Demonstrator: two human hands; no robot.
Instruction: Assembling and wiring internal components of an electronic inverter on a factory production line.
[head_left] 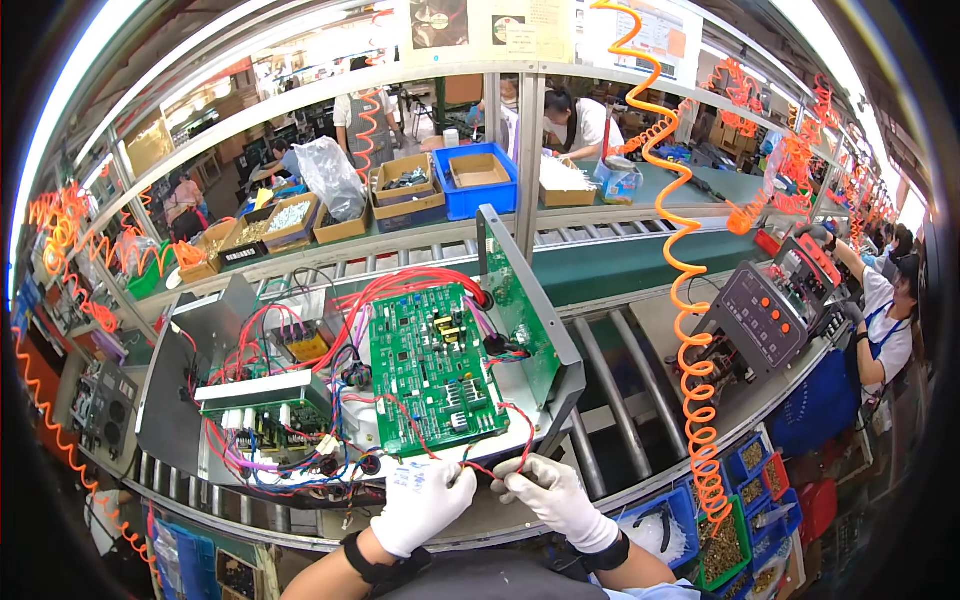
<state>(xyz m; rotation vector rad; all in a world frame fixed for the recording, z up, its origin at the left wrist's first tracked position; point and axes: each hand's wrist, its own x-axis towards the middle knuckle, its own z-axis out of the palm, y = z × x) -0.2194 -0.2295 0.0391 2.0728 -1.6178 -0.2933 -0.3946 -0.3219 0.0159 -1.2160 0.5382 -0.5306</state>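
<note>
My left hand [424, 506], in a white glove, is closed in a pinch on a thin twisted red wire [480, 469] at the near edge of an open machine chassis [165, 400]. Just to its right, my right hand [560, 500], gloved too, pinches the same wire with thumb and forefinger. Beyond them a large green circuit board [405, 350] lies in the chassis, and red wires loop over its near edge. A second board with a pale heat sink [262, 388] stands to the left among bundled wires. The upright panel [530, 310] closes the right side. Fingertips partly hide the wire.
A roller conveyor [622, 400] carries the chassis. An orange coiled hose [690, 340] hangs to the right. Parts bins [725, 545] stand at lower right, and a blue bin [478, 205] with cartons at the back. Further right, a co-worker [885, 320] handles another machine [760, 315].
</note>
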